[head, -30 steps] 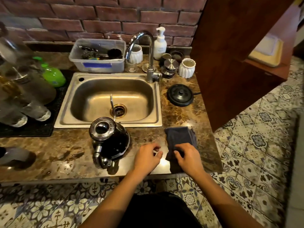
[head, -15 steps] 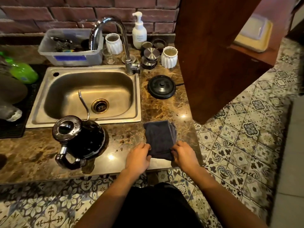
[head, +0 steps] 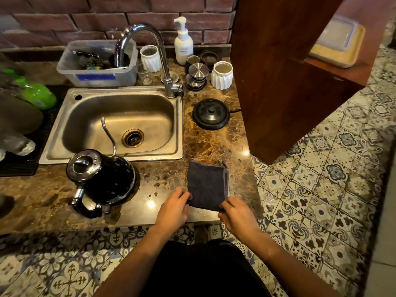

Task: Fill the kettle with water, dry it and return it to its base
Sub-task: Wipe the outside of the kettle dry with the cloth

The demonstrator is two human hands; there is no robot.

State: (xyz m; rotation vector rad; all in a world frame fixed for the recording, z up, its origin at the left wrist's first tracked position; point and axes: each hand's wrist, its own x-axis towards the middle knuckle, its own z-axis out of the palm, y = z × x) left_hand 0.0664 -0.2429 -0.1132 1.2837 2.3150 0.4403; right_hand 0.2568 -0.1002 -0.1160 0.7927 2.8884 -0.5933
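A black gooseneck kettle [head: 107, 179] with a shiny lid stands on the marble counter in front of the sink, wet with droplets, its thin spout reaching over the basin. Its round black base [head: 211, 113] sits empty to the right of the sink, cord trailing right. A folded dark grey cloth [head: 206, 183] lies flat on the counter near the front edge. My left hand [head: 173, 207] pinches the cloth's near left corner. My right hand [head: 237, 213] pinches its near right corner.
The steel sink [head: 64, 133] has a chrome tap [head: 150, 46] behind it. White ribbed cups [head: 221, 75], a soap pump [head: 183, 42], metal lids and a plastic tub [head: 96, 65] crowd the back. A wooden cabinet [head: 278, 71] juts in at the right. Green bottle [head: 37, 95] at left.
My left hand moved right from the bare counter onto the cloth's left corner. Both hands now grip the near edge. The kettle has stayed put.
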